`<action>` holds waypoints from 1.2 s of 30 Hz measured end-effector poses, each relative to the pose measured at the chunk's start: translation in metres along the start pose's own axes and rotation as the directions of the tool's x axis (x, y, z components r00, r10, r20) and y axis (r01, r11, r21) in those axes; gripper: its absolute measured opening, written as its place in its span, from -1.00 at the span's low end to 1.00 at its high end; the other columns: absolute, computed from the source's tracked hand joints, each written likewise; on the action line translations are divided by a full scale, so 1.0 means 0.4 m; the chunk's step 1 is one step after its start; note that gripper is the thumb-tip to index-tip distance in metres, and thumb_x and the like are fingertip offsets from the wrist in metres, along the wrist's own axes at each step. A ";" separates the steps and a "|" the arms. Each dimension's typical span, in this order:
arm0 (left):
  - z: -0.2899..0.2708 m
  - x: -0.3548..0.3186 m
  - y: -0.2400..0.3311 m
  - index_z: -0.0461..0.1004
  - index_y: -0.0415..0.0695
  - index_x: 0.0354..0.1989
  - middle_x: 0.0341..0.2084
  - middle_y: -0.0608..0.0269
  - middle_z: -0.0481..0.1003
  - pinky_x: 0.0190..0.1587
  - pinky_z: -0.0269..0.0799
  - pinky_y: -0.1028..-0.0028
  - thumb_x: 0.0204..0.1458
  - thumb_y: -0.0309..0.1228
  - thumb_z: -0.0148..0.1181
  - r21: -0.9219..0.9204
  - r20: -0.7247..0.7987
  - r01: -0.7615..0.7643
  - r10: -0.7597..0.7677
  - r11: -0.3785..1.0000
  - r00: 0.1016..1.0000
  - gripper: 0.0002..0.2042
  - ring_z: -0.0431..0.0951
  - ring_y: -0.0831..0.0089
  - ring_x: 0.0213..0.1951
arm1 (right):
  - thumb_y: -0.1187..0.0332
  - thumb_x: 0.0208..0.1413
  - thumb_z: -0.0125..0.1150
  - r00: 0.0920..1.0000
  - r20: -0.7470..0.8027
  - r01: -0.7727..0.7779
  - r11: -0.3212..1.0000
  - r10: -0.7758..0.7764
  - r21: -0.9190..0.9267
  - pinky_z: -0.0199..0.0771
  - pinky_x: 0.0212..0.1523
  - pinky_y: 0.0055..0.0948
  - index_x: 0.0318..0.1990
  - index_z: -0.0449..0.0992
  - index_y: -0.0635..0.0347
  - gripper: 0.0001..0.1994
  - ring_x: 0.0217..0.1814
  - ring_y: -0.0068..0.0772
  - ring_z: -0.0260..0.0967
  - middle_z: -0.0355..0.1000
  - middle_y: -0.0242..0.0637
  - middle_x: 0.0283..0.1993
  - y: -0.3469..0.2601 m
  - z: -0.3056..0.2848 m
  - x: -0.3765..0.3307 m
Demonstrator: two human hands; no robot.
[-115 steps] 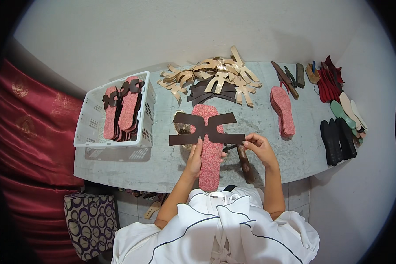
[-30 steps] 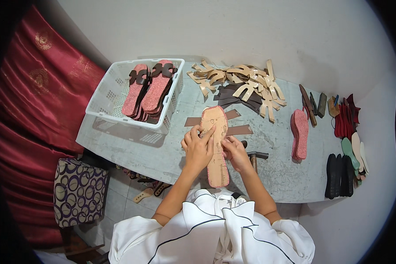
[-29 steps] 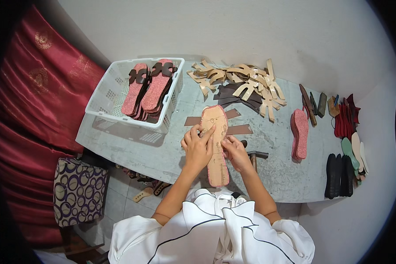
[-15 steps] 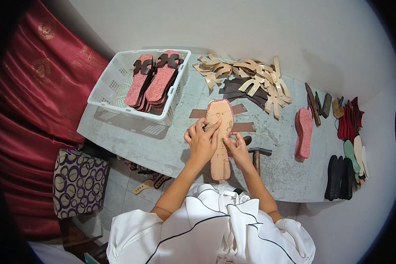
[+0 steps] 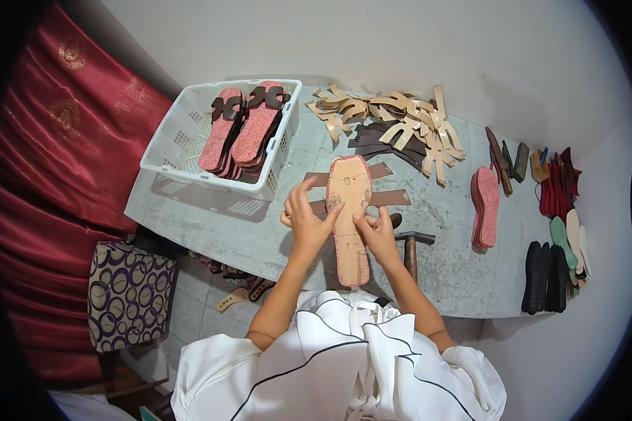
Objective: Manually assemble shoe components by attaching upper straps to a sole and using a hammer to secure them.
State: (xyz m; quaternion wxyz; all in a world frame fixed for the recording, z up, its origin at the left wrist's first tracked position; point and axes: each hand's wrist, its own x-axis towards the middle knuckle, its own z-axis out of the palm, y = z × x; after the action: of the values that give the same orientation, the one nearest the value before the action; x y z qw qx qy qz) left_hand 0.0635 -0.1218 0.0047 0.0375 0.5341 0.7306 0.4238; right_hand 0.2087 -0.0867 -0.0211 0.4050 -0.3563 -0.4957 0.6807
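A tan sandal insole (image 5: pixel 350 231) with a pink edge and pencil marks lies upright before me, its toe end away from me. Dark brown strap ends (image 5: pixel 390 198) stick out from under it on both sides. My right hand (image 5: pixel 378 235) grips the insole's right edge, thumb on top, other fingers partly hidden. At the left edge, my left hand (image 5: pixel 305 219) has its fingers spread over a strap end, with the thumb touching the insole. A hammer (image 5: pixel 411 254) rests just right of my right hand.
A white basket (image 5: pixel 163 167) with pink sandals (image 5: pixel 221 140) stands at the back left. Beige straps (image 5: pixel 407 112) and dark brown straps (image 5: pixel 379 144) are heaped at the back. Rightward lie pink soles (image 5: pixel 484 207), a knife-like tool (image 5: pixel 500 161), red pieces (image 5: pixel 553 189) and black soles (image 5: pixel 544 277).
My left hand has shifted left off the insole's middle, and its fingers have spread apart. My right hand stays at the right edge.
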 end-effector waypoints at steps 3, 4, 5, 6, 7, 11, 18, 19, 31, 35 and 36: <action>0.014 0.011 -0.014 0.12 -0.16 0.06 -0.05 0.12 0.20 0.04 -0.10 0.14 -0.39 -0.13 0.40 -0.070 -0.057 0.176 -0.180 0.982 0.982 -0.19 0.14 0.27 0.04 | 0.46 0.08 0.05 1.000 -0.026 0.013 0.997 -0.011 0.079 0.29 -0.61 -0.68 0.05 0.00 0.27 -0.56 -0.52 -0.64 0.35 0.44 -0.19 -0.42 0.004 0.004 0.003; 0.019 0.015 -0.023 0.05 -0.18 0.07 -0.04 0.07 0.18 0.07 -0.07 0.11 -0.42 -0.12 0.43 -0.094 -0.021 0.275 -0.278 0.957 0.960 -0.13 0.12 0.25 0.07 | 0.46 0.08 0.05 0.999 -0.037 0.019 0.993 -0.015 0.113 0.30 -0.60 -0.67 0.05 0.00 0.27 -0.56 -0.51 -0.63 0.36 0.44 -0.18 -0.41 0.006 0.002 0.004; 0.031 0.017 -0.054 0.05 -0.18 0.07 -0.04 0.07 0.18 0.07 -0.07 0.11 -0.42 -0.12 0.43 -0.092 -0.026 0.275 -0.279 0.957 0.960 -0.13 0.12 0.25 0.07 | 0.46 0.08 0.05 0.999 -0.032 0.019 0.993 -0.016 0.114 0.30 -0.60 -0.67 0.05 0.00 0.27 -0.56 -0.51 -0.63 0.36 0.44 -0.18 -0.41 0.005 0.001 0.003; 0.046 0.021 -0.089 0.07 -0.21 0.07 -0.01 0.05 0.17 0.09 -0.05 0.14 -0.47 -0.13 0.46 -0.298 0.050 0.345 -0.347 0.890 0.937 -0.10 0.12 0.23 0.08 | 0.46 0.07 0.06 1.000 -0.006 -0.016 0.998 0.016 0.063 0.32 -0.59 -0.67 0.05 0.00 0.27 -0.55 -0.50 -0.62 0.37 0.44 -0.17 -0.40 0.003 -0.002 0.003; 0.057 0.021 -0.123 0.08 -0.23 0.07 0.02 0.03 0.16 0.12 -0.04 0.17 -0.53 -0.14 0.49 -0.483 0.138 0.408 -0.394 0.774 0.909 -0.06 0.11 0.21 0.08 | 0.46 0.07 0.06 0.999 0.020 -0.049 0.999 0.049 0.010 0.34 -0.57 -0.66 0.05 0.00 0.26 -0.55 -0.48 -0.60 0.39 0.45 -0.15 -0.38 0.001 -0.001 0.003; 0.045 0.052 -0.108 0.11 -0.27 0.08 0.02 0.06 0.18 0.09 0.08 0.30 -0.53 -0.23 0.50 -0.593 0.515 0.623 -0.354 0.510 0.780 -0.08 0.21 0.23 0.03 | 0.45 0.07 0.06 0.999 0.005 -0.045 0.997 0.045 0.057 0.37 -0.55 -0.64 0.05 0.02 0.26 -0.56 -0.46 -0.57 0.41 0.45 -0.14 -0.37 -0.002 -0.007 0.006; 0.021 0.083 -0.105 0.29 -0.26 -0.02 -0.13 0.15 0.34 -0.07 0.28 0.42 -0.43 -0.36 0.45 -0.593 0.488 0.465 -0.166 0.657 0.857 -0.31 0.36 0.39 -0.14 | 0.46 0.07 0.05 0.997 0.044 -0.063 0.994 0.059 0.094 0.38 -0.55 -0.62 0.08 0.03 0.26 -0.55 -0.46 -0.55 0.41 0.45 -0.14 -0.36 -0.010 -0.006 0.003; 0.016 0.087 -0.100 0.29 -0.25 -0.03 -0.17 0.17 0.37 -0.11 0.31 0.47 -0.40 -0.42 0.43 -0.570 0.511 0.466 -0.153 0.677 0.846 -0.35 0.40 0.45 -0.19 | 0.47 0.08 0.05 0.997 0.046 -0.059 0.994 0.055 0.095 0.38 -0.55 -0.62 0.09 0.02 0.26 -0.54 -0.46 -0.55 0.41 0.45 -0.14 -0.36 -0.010 -0.006 0.003; 0.005 0.093 -0.073 0.36 -0.23 -0.23 -0.77 0.53 0.24 -0.69 0.12 0.72 -0.16 -0.44 0.30 -0.631 0.487 0.494 -0.190 0.599 0.853 -0.68 0.15 0.78 -0.74 | 0.43 0.06 0.08 1.000 0.019 -0.024 0.992 0.022 0.122 0.34 -0.62 -0.66 0.01 0.06 0.30 -0.58 -0.51 -0.58 0.40 0.45 -0.14 -0.38 0.000 -0.005 0.008; 0.007 0.099 -0.071 0.36 -0.25 -0.22 -0.84 0.59 0.16 -0.74 0.00 0.72 -0.17 -0.45 0.31 -0.658 0.413 0.403 -0.142 0.636 0.899 -0.67 0.08 0.81 -0.79 | 0.42 0.06 0.09 1.000 0.010 -0.031 0.989 0.030 0.145 0.32 -0.64 -0.67 -0.02 0.08 0.28 -0.61 -0.53 -0.59 0.39 0.45 -0.15 -0.39 0.006 -0.003 0.012; 0.004 0.101 -0.069 0.36 -0.25 -0.22 -0.84 0.59 0.15 -0.74 0.00 0.72 -0.18 -0.46 0.31 -0.646 0.418 0.410 -0.151 0.644 0.896 -0.66 0.07 0.82 -0.78 | 0.41 0.06 0.09 0.998 0.018 -0.054 0.988 0.052 0.143 0.31 -0.65 -0.67 -0.03 0.08 0.28 -0.61 -0.53 -0.59 0.39 0.45 -0.16 -0.40 -0.002 -0.001 0.009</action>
State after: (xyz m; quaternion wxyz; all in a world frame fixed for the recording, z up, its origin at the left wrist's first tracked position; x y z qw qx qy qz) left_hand 0.0263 -0.0902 0.0016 0.4302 0.4165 0.5632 0.5694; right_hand 0.2078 -0.0832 -0.0206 0.4078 -0.3345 -0.4388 0.7275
